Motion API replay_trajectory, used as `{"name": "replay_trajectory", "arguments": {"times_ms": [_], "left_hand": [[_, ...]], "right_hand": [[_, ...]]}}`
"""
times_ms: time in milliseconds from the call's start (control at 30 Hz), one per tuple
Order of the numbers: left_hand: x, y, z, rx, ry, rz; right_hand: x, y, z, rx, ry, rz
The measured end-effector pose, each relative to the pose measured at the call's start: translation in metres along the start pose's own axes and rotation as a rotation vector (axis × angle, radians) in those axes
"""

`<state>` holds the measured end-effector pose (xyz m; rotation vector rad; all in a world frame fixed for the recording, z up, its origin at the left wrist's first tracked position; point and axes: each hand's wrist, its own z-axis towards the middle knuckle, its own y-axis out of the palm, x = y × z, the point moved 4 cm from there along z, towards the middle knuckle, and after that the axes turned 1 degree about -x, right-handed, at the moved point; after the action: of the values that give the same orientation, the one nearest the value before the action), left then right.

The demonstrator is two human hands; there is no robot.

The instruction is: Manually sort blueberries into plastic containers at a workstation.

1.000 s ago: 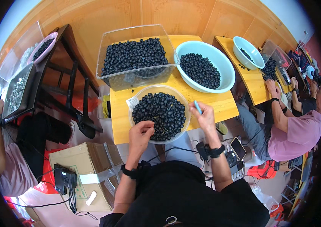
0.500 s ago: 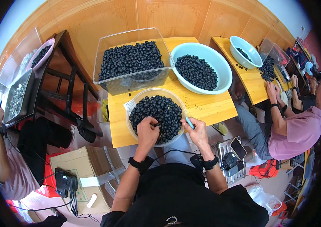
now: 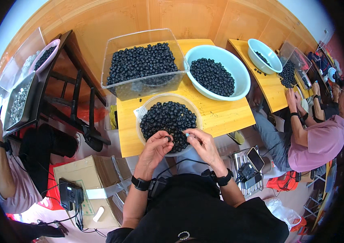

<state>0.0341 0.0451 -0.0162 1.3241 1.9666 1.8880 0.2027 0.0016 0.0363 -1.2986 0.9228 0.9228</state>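
Observation:
My left hand (image 3: 154,149) pinches a small black round part (image 3: 168,139) with a hole in it, between thumb and fingertips. Close by on the right, my right hand (image 3: 204,146) is closed on a light-blue stick-like tool (image 3: 187,135); only its tip shows, and what kind it is I cannot tell. Both hands are over the near edge of a round clear tub (image 3: 199,117), the held part and the tool tip a little apart. Many black round parts (image 3: 166,115) of the same sort fill the tub.
Behind the tub, a clear rectangular bin (image 3: 147,92) and a pale-blue basin (image 3: 242,83) hold more black parts on the yellow table (image 3: 224,117). A cardboard box (image 3: 93,174) stands lower left. Co-workers sit at both sides, one in a pink shirt (image 3: 321,141) on the right.
My left hand has come up from among the parts, turned, and now shows a black part in its fingers. My right hand has moved left toward it, with the blue tool lowered.

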Motion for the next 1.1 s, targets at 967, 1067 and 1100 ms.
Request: {"name": "replay_trajectory", "arguments": {"times_ms": [967,1067,1100], "left_hand": [[-0.011,0.005,-0.008,-0.006,-0.027,-0.118],[-0.01,0.009,-0.009,-0.033,-0.03,-0.127],[-0.01,0.009,-0.01,-0.032,-0.03,-0.126]], "right_hand": [[-0.036,0.01,-0.012,0.017,-0.333,-0.27],[-0.036,0.01,-0.012,0.051,-0.385,-0.255],[-0.037,0.01,-0.012,0.055,-0.402,-0.26]]}}
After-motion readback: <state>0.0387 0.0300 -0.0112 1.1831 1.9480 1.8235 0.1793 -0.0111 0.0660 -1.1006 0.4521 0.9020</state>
